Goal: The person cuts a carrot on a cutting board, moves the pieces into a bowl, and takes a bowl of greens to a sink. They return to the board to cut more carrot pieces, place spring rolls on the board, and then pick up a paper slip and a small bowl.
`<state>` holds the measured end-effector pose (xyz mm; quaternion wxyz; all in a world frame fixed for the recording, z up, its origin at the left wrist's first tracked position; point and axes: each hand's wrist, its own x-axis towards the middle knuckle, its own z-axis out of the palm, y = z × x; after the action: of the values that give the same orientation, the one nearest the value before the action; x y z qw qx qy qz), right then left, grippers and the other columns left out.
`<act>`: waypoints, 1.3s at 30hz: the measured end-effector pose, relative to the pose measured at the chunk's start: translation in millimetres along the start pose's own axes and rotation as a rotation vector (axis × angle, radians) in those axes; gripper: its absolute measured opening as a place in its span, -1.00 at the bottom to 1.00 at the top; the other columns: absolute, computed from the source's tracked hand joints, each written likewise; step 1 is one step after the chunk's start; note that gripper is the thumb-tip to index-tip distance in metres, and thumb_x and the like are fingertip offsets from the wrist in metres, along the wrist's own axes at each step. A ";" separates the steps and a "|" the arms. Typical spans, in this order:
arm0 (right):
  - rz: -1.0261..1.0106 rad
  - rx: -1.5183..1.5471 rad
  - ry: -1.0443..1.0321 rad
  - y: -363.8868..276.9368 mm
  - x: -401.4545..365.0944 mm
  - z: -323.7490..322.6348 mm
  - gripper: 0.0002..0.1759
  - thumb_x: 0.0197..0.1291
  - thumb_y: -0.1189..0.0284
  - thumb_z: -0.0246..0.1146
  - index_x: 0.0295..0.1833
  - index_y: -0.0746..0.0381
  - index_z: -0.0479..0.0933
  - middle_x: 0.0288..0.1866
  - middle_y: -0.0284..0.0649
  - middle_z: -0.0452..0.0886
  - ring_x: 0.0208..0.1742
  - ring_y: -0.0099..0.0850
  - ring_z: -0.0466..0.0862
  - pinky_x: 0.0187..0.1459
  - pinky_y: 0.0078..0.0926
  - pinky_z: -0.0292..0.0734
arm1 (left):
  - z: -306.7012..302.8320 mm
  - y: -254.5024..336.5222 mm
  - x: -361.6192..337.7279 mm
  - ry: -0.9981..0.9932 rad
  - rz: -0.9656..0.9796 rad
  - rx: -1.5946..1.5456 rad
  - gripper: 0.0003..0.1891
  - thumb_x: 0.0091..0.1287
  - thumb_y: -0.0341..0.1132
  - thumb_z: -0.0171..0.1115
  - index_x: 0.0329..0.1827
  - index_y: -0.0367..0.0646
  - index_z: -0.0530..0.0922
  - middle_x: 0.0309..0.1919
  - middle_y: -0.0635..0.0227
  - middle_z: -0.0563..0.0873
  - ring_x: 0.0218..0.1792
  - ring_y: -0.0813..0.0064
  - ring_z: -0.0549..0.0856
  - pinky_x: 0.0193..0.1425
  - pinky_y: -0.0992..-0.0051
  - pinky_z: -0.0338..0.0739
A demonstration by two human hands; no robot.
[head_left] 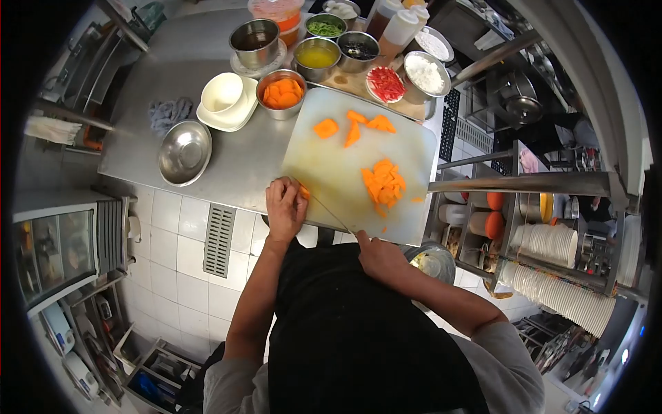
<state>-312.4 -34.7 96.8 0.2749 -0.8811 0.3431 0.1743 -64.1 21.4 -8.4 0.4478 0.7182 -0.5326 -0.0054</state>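
Note:
At the near left edge of the white cutting board [324, 162], my left hand [285, 205] has its fingers curled over a piece of carrot [304, 192], mostly hidden under them. My right hand [379, 257] is closed around the handle of a knife [331, 212] at the board's near edge. The thin blade points up and left, its tip end close to the carrot and my left fingers. A heap of cut carrot [383, 183] lies on the right of the board. Larger carrot chunks [352, 133] lie toward the far side.
Left of the board are a steel bowl of carrot slices [282, 96], a stack of cream dishes [224, 100], an empty steel bowl [185, 153] and a grey cloth [170, 114]. Sauce bottles [400, 27] and filled bowls [317, 57] line the back. A metal rail [524, 183] runs at right.

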 end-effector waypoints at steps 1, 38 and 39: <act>0.037 -0.010 -0.047 -1.4 1.2 -1.6 -0.62 0.34 0.44 0.21 0.18 0.36 0.34 -0.33 0.22 0.70 -0.29 0.18 0.76 -0.24 0.15 0.66 | 0.9 -0.8 0.6 -0.001 -0.002 -0.003 -0.65 0.11 -0.54 0.32 0.00 -0.17 0.61 -0.08 0.21 0.56 -0.08 0.13 0.55 0.00 0.18 0.41; 0.021 0.064 -0.089 -9.3 6.4 4.5 -0.50 0.36 0.45 0.16 0.34 0.42 0.30 -0.35 0.23 0.70 -0.31 0.21 0.76 -0.26 0.19 0.67 | -4.8 -4.5 -1.6 -0.067 -0.076 -0.101 -0.67 0.21 -0.51 0.24 0.07 -0.26 0.60 0.02 0.08 0.58 0.04 -0.02 0.58 0.17 0.16 0.52; 0.015 0.060 -0.093 -9.5 10.0 6.2 -0.50 0.36 0.45 0.16 0.34 0.42 0.30 -0.35 0.23 0.70 -0.31 0.21 0.76 -0.26 0.19 0.67 | -3.5 -5.5 -1.9 -0.055 -0.070 -0.119 -0.67 0.21 -0.50 0.24 0.06 -0.26 0.60 0.01 0.08 0.58 0.03 -0.02 0.59 0.16 0.16 0.53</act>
<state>-299.4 -30.2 90.4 0.3156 -0.8608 0.3418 0.2066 -59.1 25.3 -10.8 0.4745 0.7081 -0.5178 -0.0724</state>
